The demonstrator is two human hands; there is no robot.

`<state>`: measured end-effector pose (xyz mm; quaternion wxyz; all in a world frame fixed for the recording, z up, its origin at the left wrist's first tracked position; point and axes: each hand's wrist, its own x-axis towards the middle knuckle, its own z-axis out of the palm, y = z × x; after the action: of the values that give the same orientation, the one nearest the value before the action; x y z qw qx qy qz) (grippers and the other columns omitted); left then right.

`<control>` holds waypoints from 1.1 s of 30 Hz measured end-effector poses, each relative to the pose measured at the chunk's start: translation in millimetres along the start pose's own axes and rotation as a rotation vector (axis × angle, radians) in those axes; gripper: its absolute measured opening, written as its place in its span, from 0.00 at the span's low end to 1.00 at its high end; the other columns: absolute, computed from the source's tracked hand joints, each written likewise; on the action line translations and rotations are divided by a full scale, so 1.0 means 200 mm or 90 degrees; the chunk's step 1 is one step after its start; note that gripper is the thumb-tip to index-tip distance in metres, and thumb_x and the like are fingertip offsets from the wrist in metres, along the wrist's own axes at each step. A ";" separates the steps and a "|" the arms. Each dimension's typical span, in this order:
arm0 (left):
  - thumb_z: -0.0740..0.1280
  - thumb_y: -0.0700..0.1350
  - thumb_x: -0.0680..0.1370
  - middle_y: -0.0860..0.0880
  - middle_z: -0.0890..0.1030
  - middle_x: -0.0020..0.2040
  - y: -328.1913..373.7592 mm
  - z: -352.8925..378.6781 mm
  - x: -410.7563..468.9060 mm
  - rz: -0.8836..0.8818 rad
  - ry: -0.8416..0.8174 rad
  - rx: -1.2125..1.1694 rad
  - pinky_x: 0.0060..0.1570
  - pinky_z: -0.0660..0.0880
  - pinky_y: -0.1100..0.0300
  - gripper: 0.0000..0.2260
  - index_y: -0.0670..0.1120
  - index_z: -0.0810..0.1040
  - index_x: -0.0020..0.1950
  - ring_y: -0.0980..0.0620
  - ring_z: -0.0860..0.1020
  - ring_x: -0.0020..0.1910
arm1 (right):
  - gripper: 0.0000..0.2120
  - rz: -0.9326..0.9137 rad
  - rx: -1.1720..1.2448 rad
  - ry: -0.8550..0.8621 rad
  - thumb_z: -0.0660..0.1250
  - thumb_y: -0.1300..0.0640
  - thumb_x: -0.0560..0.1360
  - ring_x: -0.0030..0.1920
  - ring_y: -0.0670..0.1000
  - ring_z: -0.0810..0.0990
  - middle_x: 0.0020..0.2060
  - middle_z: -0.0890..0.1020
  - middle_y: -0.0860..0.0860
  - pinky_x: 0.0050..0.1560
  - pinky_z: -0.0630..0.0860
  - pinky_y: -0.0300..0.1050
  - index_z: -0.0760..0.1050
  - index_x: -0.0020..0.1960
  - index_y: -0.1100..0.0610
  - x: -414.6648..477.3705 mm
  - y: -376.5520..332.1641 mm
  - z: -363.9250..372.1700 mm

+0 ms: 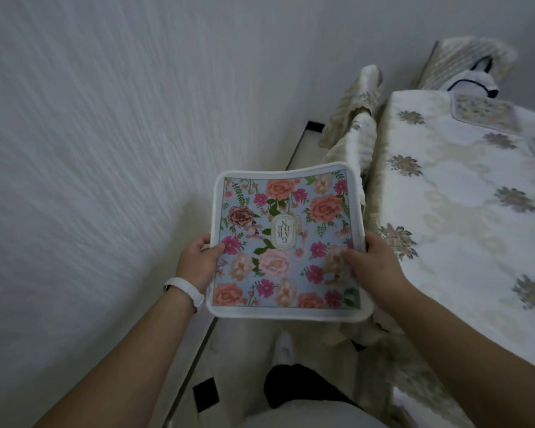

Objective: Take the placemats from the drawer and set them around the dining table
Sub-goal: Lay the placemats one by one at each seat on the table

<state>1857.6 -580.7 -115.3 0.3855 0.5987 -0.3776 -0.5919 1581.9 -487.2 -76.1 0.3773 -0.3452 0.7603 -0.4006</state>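
head view: square floral placemat with white border and blue ground held flat in front of body, above floor, clear of table. left hand grips left edge, thumb on top, fingers underneath; white wristband on wrist. right hand grips right edge, thumb on top. dining table with cream embroidered cloth at right; second placemat lies on far corner. fabric-covered chair beside table. white textured wall at left.

Dim, flat light; motion blur streaks the wall; edges bend.
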 end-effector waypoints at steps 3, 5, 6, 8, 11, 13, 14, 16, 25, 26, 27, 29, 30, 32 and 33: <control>0.69 0.40 0.77 0.40 0.84 0.44 0.07 0.12 0.22 -0.010 -0.021 0.005 0.41 0.81 0.47 0.02 0.45 0.79 0.48 0.41 0.84 0.40 | 0.08 -0.011 0.001 0.028 0.67 0.61 0.76 0.38 0.50 0.83 0.41 0.83 0.48 0.31 0.77 0.40 0.77 0.53 0.51 0.21 -0.05 -0.01; 0.68 0.40 0.77 0.40 0.84 0.43 0.12 0.20 0.37 -0.008 -0.019 0.012 0.42 0.81 0.47 0.02 0.45 0.79 0.48 0.41 0.83 0.39 | 0.09 -0.014 0.013 0.033 0.67 0.61 0.76 0.39 0.49 0.83 0.42 0.83 0.47 0.31 0.77 0.38 0.76 0.51 0.49 0.37 -0.09 -0.01; 0.68 0.40 0.77 0.41 0.84 0.43 0.15 0.24 0.44 -0.007 -0.016 0.017 0.43 0.81 0.46 0.02 0.45 0.79 0.48 0.41 0.83 0.39 | 0.09 -0.008 0.018 0.033 0.68 0.60 0.75 0.40 0.50 0.83 0.43 0.83 0.48 0.32 0.78 0.40 0.76 0.52 0.49 0.46 -0.11 -0.01; 0.68 0.40 0.77 0.40 0.85 0.43 0.23 0.31 0.58 -0.012 -0.012 0.031 0.44 0.81 0.44 0.03 0.45 0.79 0.50 0.40 0.84 0.41 | 0.10 0.012 0.028 0.033 0.68 0.58 0.75 0.42 0.52 0.84 0.45 0.84 0.48 0.37 0.80 0.46 0.76 0.55 0.49 0.63 -0.16 -0.01; 0.68 0.40 0.77 0.40 0.85 0.43 0.38 0.43 0.80 -0.010 -0.013 0.065 0.41 0.81 0.48 0.05 0.43 0.79 0.53 0.41 0.84 0.39 | 0.09 0.030 0.064 0.022 0.67 0.58 0.76 0.44 0.51 0.85 0.47 0.84 0.48 0.37 0.81 0.46 0.75 0.55 0.48 0.85 -0.22 -0.03; 0.68 0.40 0.77 0.41 0.85 0.43 0.47 0.53 0.93 0.004 -0.020 0.082 0.38 0.80 0.51 0.06 0.42 0.78 0.53 0.42 0.84 0.38 | 0.10 0.029 0.087 0.021 0.67 0.59 0.76 0.45 0.50 0.85 0.48 0.84 0.47 0.39 0.82 0.45 0.75 0.55 0.48 0.98 -0.28 -0.06; 0.68 0.40 0.77 0.41 0.85 0.43 0.51 0.59 0.99 0.011 -0.028 0.084 0.38 0.80 0.51 0.06 0.42 0.78 0.53 0.42 0.84 0.38 | 0.10 0.027 0.092 0.027 0.67 0.59 0.76 0.46 0.50 0.84 0.48 0.84 0.47 0.39 0.82 0.44 0.74 0.56 0.48 1.04 -0.31 -0.09; 0.68 0.40 0.77 0.40 0.85 0.43 0.57 0.71 1.09 0.017 -0.048 0.075 0.40 0.81 0.48 0.05 0.43 0.78 0.52 0.41 0.84 0.39 | 0.11 0.025 0.087 0.050 0.66 0.61 0.77 0.45 0.48 0.83 0.47 0.82 0.45 0.36 0.80 0.40 0.74 0.56 0.49 1.16 -0.36 -0.15; 0.68 0.39 0.76 0.38 0.84 0.44 0.84 1.34 1.42 -0.008 -0.200 0.081 0.43 0.80 0.44 0.03 0.43 0.78 0.50 0.38 0.82 0.41 | 0.09 0.089 0.137 0.196 0.66 0.62 0.76 0.41 0.52 0.85 0.45 0.84 0.51 0.35 0.81 0.46 0.75 0.54 0.54 1.46 -0.38 -0.49; 0.68 0.39 0.76 0.39 0.84 0.43 0.87 1.41 1.46 -0.003 -0.222 0.093 0.43 0.81 0.45 0.03 0.43 0.78 0.49 0.40 0.82 0.40 | 0.10 0.104 0.159 0.208 0.66 0.63 0.76 0.41 0.52 0.85 0.45 0.84 0.51 0.34 0.81 0.45 0.75 0.56 0.55 1.48 -0.37 -0.53; 0.69 0.40 0.76 0.39 0.84 0.42 0.90 1.49 1.50 -0.001 -0.245 0.108 0.43 0.81 0.45 0.04 0.43 0.78 0.50 0.40 0.82 0.39 | 0.10 0.120 0.183 0.218 0.65 0.64 0.76 0.40 0.51 0.85 0.45 0.84 0.51 0.33 0.80 0.45 0.75 0.56 0.55 1.51 -0.36 -0.56; 0.69 0.41 0.76 0.39 0.84 0.42 0.95 1.63 1.59 -0.007 -0.289 0.137 0.45 0.80 0.42 0.04 0.43 0.77 0.49 0.39 0.82 0.40 | 0.10 0.148 0.216 0.241 0.65 0.65 0.76 0.39 0.50 0.85 0.45 0.84 0.51 0.31 0.80 0.43 0.75 0.56 0.55 1.55 -0.33 -0.61; 0.69 0.40 0.76 0.38 0.84 0.42 0.97 1.70 1.65 -0.014 -0.311 0.143 0.47 0.80 0.41 0.03 0.43 0.77 0.49 0.39 0.82 0.41 | 0.10 0.161 0.225 0.254 0.65 0.65 0.76 0.39 0.51 0.85 0.45 0.85 0.52 0.31 0.79 0.42 0.75 0.56 0.55 1.59 -0.32 -0.63; 0.69 0.40 0.76 0.37 0.83 0.44 0.99 1.85 1.78 -0.047 -0.359 0.147 0.49 0.79 0.38 0.03 0.43 0.77 0.48 0.37 0.82 0.43 | 0.10 0.183 0.247 0.292 0.65 0.64 0.77 0.40 0.52 0.86 0.46 0.85 0.52 0.32 0.79 0.43 0.75 0.55 0.54 1.67 -0.28 -0.65; 0.69 0.40 0.76 0.36 0.83 0.44 1.01 1.93 1.85 -0.065 -0.383 0.149 0.49 0.78 0.37 0.03 0.42 0.76 0.48 0.37 0.82 0.43 | 0.10 0.190 0.258 0.315 0.65 0.64 0.77 0.41 0.52 0.86 0.46 0.85 0.51 0.33 0.80 0.44 0.75 0.55 0.54 1.72 -0.27 -0.66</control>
<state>1477.9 -1007.1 -87.7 0.1551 0.4553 -0.5094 -0.7135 1317.2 -750.5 -78.7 0.2968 -0.0415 0.7759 -0.5551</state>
